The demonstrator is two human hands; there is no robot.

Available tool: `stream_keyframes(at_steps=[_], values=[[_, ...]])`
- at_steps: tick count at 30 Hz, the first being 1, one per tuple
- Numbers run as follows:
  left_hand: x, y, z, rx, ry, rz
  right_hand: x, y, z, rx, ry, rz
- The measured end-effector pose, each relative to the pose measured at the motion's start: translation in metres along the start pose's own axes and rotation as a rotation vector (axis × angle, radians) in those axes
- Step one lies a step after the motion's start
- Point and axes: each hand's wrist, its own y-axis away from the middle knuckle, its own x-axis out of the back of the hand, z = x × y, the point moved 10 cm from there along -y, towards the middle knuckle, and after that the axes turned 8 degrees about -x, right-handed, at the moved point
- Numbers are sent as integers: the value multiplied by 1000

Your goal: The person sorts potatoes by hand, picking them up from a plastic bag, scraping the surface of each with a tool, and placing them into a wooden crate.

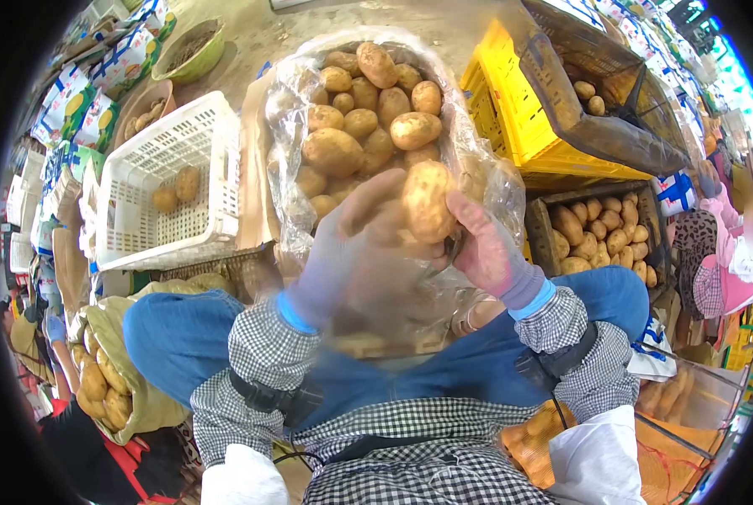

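— Where's the potato [428, 200] now?

— Up between both hands, above the lap and in front of the open plastic sack of potatoes [368, 109]; the right hand [483, 246] has its fingers clenched round the lower right side of it; the left hand [351, 252] is blurred, so I can only say its fingers look curled against the left of the same potato, perhaps only touching.

— What could go wrong?

— The gloves look smooth and the potato is round; if the left hand's hold is as loose as it seems, it could slip and drop onto the knees or roll to the floor; a knock on the sack's edge could also start the heaped potatoes sliding out, since the plastic stands open and slack.

— And around it?

— The white crate [166, 181] with a few potatoes sits to the left, well apart; a wooden box of potatoes [599, 231] lies near the right hand; a careless swing could bump either.
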Motion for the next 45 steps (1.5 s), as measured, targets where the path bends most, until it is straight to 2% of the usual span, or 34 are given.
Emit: stream_keyframes(at_steps=[3,4,6,7,8,9,10,12,14,17,20,21,23,25,26,28,29,30,32,33,34,36,38,41,45], values=[[-2,0,2,-35,-262,27,-1,-4,8,27,-188,29],[-1,3,16,-184,-567,46,-3,-7,15,2,-235,48],[-24,8,41,-549,-1134,30,-8,-3,-2,338,64,40],[-31,9,42,-576,-1143,-14,-9,12,-9,679,452,57],[-34,14,43,-612,-1140,-73,-20,8,-7,499,326,-44],[-31,14,38,-557,-1026,-75,-30,7,-2,307,186,-118],[-28,14,34,-545,-1039,-96,-39,10,3,119,55,-156],[-17,13,33,-472,-802,62,-35,2,8,19,-149,-120],[2,18,26,-495,-705,134,-31,-6,4,12,-165,-27],[20,20,29,-537,-650,251,-20,-18,-1,102,-104,149],[29,13,42,-664,-665,283,-20,-7,-33,393,-184,201],[35,4,37,-538,-602,267,-23,1,-44,385,-241,114],[48,-4,31,-581,-670,110,-26,52,-94,524,-324,102],[53,-15,22,-557,-713,41,-10,124,-146,837,-235,46],[72,-21,20,-494,-726,133,5,180,-167,972,-191,83],[107,-23,12,-361,-750,326,57,279,-192,1127,-90,367],[96,-17,17,-416,-841,375,99,318,-195,1188,22,631],[127,-20,12,-347,-804,386,136,354,-195,1188,161,887],[169,-17,-9,-174,-496,595,207,425,-190,1049,404,1450],[171,-15,-13,-148,-520,598,252,453,-184,1179,444,1547],[171,-13,-16,-122,-545,598,299,486,-172,975,636,1841],[179,-13,-29,-56,-596,588,349,516,-149,563,938,2143],[192,-12,-41,33,-655,568,409,525,-108,323,780,2124],[178,-15,-47,29,-701,555,468,513,-49,-38,783,2136],[137,-34,-44,34,-839,464,497,491,-10,-105,716,2074]])
